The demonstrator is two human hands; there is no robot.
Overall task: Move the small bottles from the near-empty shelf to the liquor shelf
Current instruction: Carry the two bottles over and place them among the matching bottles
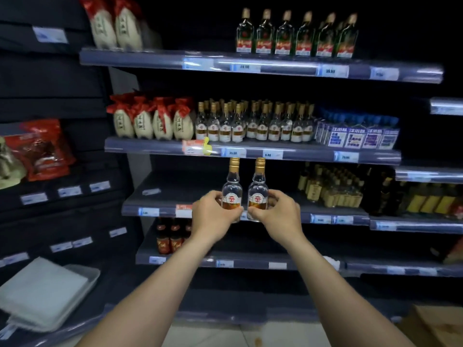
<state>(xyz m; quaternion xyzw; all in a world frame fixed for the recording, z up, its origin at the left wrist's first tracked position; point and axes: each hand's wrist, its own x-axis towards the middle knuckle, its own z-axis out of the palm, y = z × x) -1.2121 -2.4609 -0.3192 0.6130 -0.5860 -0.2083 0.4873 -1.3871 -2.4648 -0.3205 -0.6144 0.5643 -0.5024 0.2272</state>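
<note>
My left hand grips a small clear bottle with a gold cap and a red-and-white label. My right hand grips a matching small bottle right beside it. Both bottles are upright, held side by side in front of a largely bare shelf. One shelf up, the liquor shelf carries several rows of the same small gold-capped bottles.
Cream jars with red bows stand left of the small bottles, blue boxed packs to their right. Green bottles fill the top shelf. Amber bottles sit right of my hands, dark bottles below. A white tray lies lower left.
</note>
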